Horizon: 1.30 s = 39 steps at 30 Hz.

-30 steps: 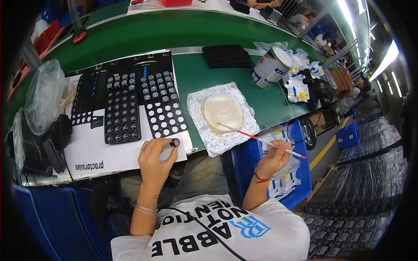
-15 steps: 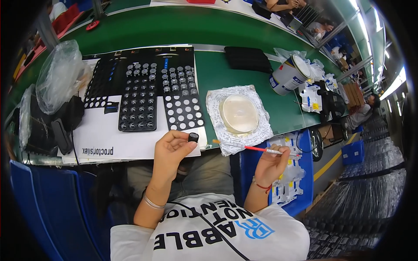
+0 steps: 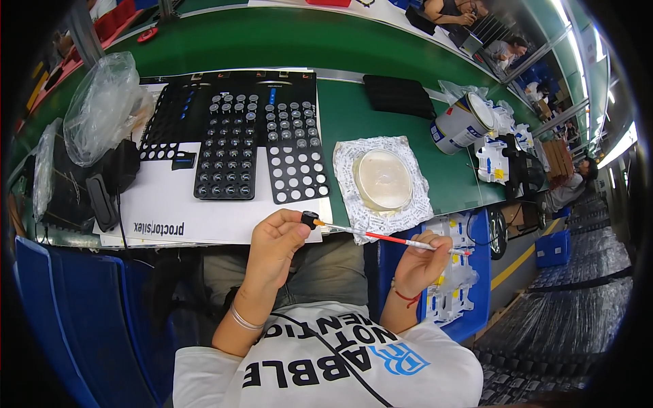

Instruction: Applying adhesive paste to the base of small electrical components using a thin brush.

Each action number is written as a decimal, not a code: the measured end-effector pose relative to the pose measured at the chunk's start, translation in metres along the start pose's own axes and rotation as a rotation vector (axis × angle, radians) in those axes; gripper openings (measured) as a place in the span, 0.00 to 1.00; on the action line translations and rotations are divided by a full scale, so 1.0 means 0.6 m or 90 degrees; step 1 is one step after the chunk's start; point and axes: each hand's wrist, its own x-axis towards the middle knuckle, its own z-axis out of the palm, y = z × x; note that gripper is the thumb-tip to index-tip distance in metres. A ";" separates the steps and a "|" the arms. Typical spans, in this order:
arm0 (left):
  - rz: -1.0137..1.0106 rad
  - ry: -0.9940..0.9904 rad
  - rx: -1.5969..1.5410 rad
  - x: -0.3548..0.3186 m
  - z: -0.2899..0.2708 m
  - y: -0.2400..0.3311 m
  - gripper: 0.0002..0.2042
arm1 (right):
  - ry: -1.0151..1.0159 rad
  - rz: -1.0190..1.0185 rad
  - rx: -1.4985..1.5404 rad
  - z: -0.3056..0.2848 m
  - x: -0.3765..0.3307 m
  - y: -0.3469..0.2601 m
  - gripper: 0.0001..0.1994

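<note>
My left hand (image 3: 275, 243) pinches a small black round part (image 3: 310, 219) just off the table's near edge. My right hand (image 3: 422, 262) grips a thin red-and-white brush (image 3: 381, 236) whose tip touches that part. On the table ahead lie black perforated trays (image 3: 228, 156), some holes filled with similar small parts, on a white sheet (image 3: 177, 217). To the right sits a shallow round dish of pale paste (image 3: 384, 178) on crumpled printed paper.
A tipped metal can (image 3: 462, 122) lies at the far right, a black pad (image 3: 398, 95) behind the dish. Clear plastic bags (image 3: 105, 105) and black items crowd the left. A blue bin with white parts (image 3: 462, 272) stands by my right side. Other people sit far behind.
The brush has left the paste dish and come left to the black part. My left hand lifted the part off the tray edge toward my body.
</note>
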 end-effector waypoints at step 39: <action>0.111 0.027 0.129 0.007 0.007 0.101 0.13 | 0.042 -0.111 -0.079 -0.015 0.008 0.001 0.12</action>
